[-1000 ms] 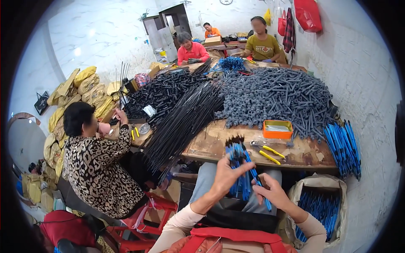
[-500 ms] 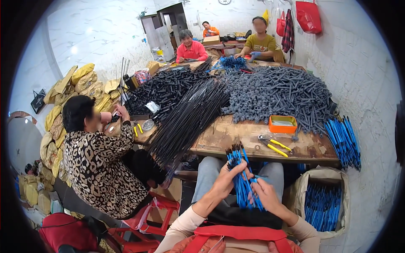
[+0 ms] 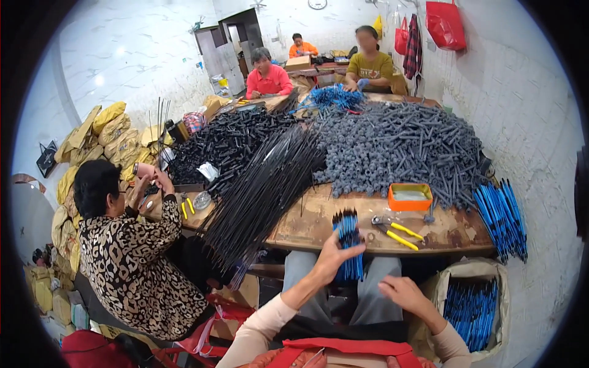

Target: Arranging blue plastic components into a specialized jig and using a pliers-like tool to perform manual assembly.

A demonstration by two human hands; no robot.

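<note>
My left hand [image 3: 332,259] is wrapped round a bundle of thin blue sticks with black ends [image 3: 352,268], held upright above my lap at the table's near edge. To the right of the bundle, apart from it, my right hand [image 3: 405,294] hovers over my right thigh with its fingers loosely bent and nothing visible in them. On the table just past the bundle lie pliers with yellow handles [image 3: 397,233]. An open sack [image 3: 439,276] by my right side holds many more of the blue sticks [image 3: 471,313].
A heap of grey plastic parts [image 3: 405,153] covers the table's right. Long black rods [image 3: 264,190] lie across its middle, beside black pieces [image 3: 233,135]. An orange box [image 3: 409,204] and another blue bundle [image 3: 500,221] are at the right. A co-worker [image 3: 135,264] sits at left.
My right hand has let go of the blue sticks and moved right and down. My left hand has brought the bundle more upright. The view has tilted slightly.
</note>
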